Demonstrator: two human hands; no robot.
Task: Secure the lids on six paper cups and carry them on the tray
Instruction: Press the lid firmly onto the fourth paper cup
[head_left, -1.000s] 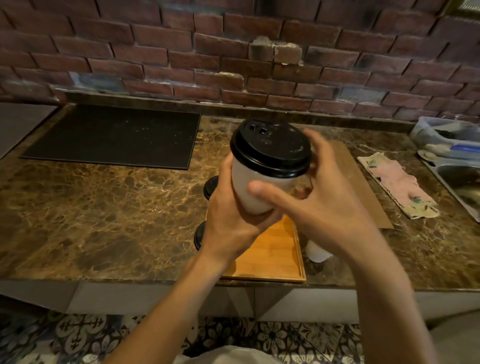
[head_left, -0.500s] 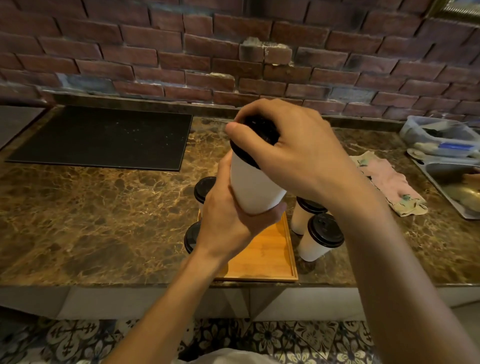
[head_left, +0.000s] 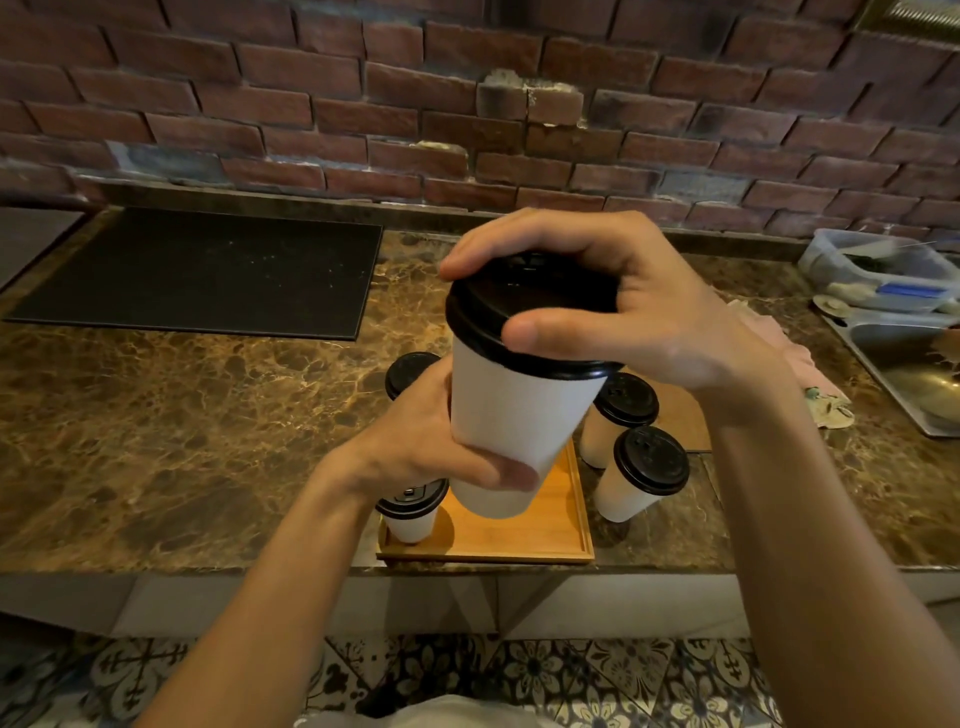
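I hold a white paper cup (head_left: 514, 415) in the air above the wooden tray (head_left: 519, 535). My left hand (head_left: 431, 447) grips its lower body. My right hand (head_left: 623, 306) is clamped over its black lid (head_left: 519, 306), thumb on the near rim and fingers over the top. Two lidded cups stand on the tray's left side, one near (head_left: 413, 512) and one farther back (head_left: 408, 371), both partly hidden by my left hand. Two more lidded cups (head_left: 644, 467) (head_left: 621, 410) stand on the counter just right of the tray.
A black mat (head_left: 208, 270) lies at the back left of the marble counter (head_left: 182, 426). A pink cloth (head_left: 810, 379) and a sink (head_left: 914, 374) are at the right, with a plastic tub (head_left: 883, 270) behind. A brick wall (head_left: 467, 104) backs the counter.
My right hand moved from the cup's side onto the lid and now clamps its rim. The view shifted, so the two cups right of the tray came into sight.
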